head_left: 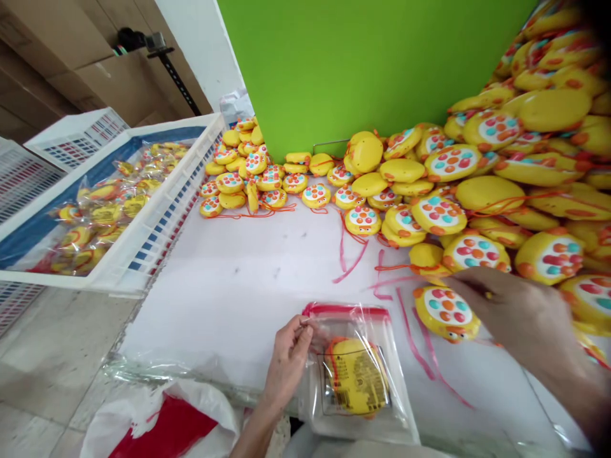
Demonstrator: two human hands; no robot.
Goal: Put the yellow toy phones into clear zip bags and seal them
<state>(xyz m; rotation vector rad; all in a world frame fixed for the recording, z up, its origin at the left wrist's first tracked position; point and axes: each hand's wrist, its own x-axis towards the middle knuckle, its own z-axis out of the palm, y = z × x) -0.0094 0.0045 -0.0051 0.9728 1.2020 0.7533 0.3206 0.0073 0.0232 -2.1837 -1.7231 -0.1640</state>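
Note:
My left hand (291, 359) pinches the upper left edge of a clear zip bag (401, 401) with a red strip along its top. Inside the bag lies a yellow toy (360, 375), seen through black print on the plastic. My right hand (515, 318) reaches in from the right, its fingers closed at the edge of a small-looking yellow toy (426, 256) with an orange cord; the fingertips are partly hidden. Just under those fingers sits another yellow toy (447, 312), showing eyes and a white panel of coloured buttons.
A large heap of yellow toys (499, 191) rises at the right, against a green panel (372, 63). Pink strips (415, 337) lie on the white table (214, 286). At the left stands a white crate (109, 264) holding bagged toys. A white sack (205, 397) with red contents is below.

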